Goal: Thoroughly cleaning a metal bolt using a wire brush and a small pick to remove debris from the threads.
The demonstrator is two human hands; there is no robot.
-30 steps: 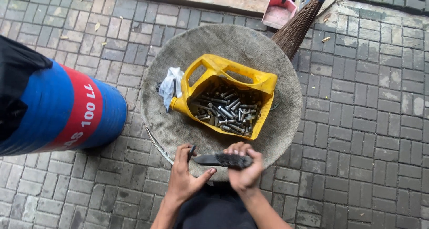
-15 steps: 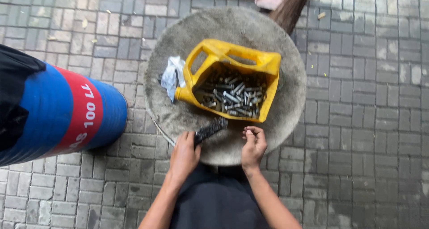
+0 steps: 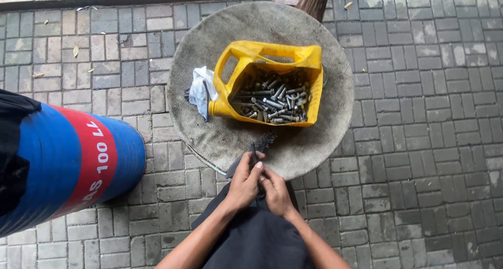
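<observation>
Paved work yard (image 3: 419, 117); bolt tub (image 3: 270, 85)

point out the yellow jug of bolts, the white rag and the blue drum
yellow jug (image 3: 230, 72), head view, on its handle at the left side
white rag (image 3: 199, 88), head view, on the crumpled middle of the cloth
blue drum (image 3: 47, 169), head view, on its blue side left of the red band

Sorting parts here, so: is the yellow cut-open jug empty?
No, the yellow jug holds a pile of grey metal bolts, lying on the round grey mat.
</observation>
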